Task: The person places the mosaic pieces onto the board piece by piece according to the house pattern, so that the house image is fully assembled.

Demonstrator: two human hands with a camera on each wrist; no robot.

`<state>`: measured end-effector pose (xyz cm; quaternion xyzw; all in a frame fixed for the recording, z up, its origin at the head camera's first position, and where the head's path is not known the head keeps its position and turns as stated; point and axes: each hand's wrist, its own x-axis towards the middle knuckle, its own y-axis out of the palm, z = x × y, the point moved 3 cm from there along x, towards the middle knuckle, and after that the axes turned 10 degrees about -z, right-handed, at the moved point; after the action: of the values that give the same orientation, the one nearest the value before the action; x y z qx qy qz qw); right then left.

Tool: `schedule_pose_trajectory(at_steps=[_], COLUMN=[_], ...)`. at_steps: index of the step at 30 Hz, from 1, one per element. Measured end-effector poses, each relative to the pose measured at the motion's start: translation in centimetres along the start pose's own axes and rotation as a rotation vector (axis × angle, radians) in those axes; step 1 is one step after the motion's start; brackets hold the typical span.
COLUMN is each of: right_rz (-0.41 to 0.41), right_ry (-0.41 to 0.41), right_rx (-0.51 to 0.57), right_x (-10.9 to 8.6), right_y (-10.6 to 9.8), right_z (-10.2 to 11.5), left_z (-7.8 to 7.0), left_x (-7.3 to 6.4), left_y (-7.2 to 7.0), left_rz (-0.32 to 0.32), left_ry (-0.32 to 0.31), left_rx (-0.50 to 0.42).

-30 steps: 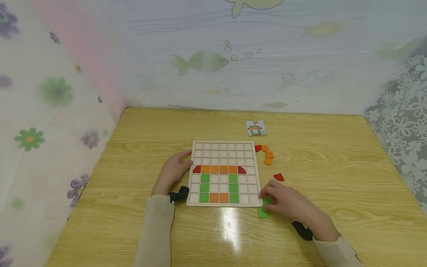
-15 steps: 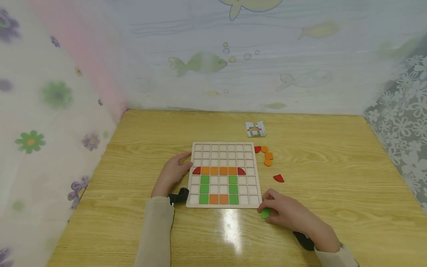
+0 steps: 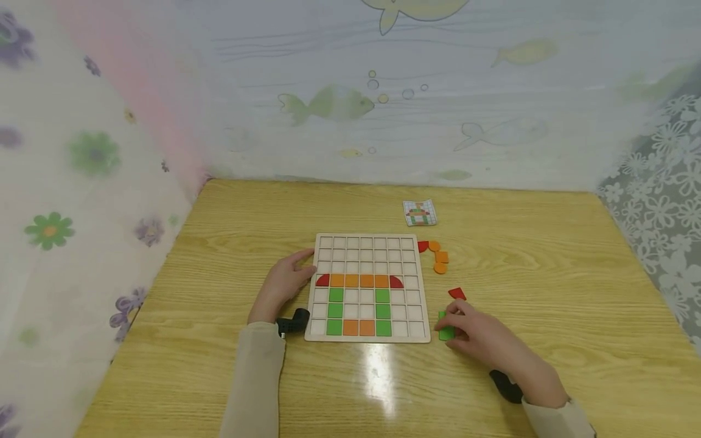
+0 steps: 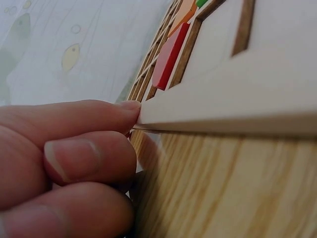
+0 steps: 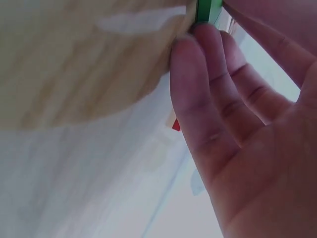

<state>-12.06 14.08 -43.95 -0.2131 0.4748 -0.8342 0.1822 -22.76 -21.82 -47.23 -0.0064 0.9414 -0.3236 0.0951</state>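
Observation:
A wooden grid board [image 3: 360, 338] lies flat, with orange, green and red tiles set in several of its cells. My left hand [image 3: 282, 286] touches the board's left edge with its fingertips; in the left wrist view, one finger [image 4: 94, 116] meets the edge near a red tile [image 4: 168, 59]. Right of the board's near corner, my right hand [image 3: 482, 336] pinches a green tile [image 3: 446, 333] at the table surface. Fingers cover part of the green, so I cannot tell whether it is one piece or two. The right wrist view shows a green edge [image 5: 204, 11] at the fingertips.
Just beyond my right hand lies a red quarter-round tile [image 3: 457, 293]. Farther back are another red tile [image 3: 423, 246], orange round tiles [image 3: 434, 246] and an orange square [image 3: 442, 257]. A small pattern card [image 3: 420, 213] lies behind the board on the wooden table [image 3: 246, 213].
My right hand drew the green piece toward me, then moved it away and rightward, leaving a gap beside the board. The left hand and board stay in place.

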Motion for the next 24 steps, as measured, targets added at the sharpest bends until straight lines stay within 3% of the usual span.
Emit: schedule_pose_trajectory(at_steps=[11, 24], right_rz=[-0.022, -0.014], right_ry=[-0.007, -0.009], right_rx=[-0.167, -0.195], right_x=[0.8, 1.3], right_y=[-0.2, -0.3], right_z=[0.0, 0.3], left_z=[-0.1, 0.0], left_x=[0.0, 0.0], left_y=[0.0, 0.0], left_rz=[0.006, 0.001], left_ry=[0.016, 0.007], left_rx=[-0.008, 0.015])
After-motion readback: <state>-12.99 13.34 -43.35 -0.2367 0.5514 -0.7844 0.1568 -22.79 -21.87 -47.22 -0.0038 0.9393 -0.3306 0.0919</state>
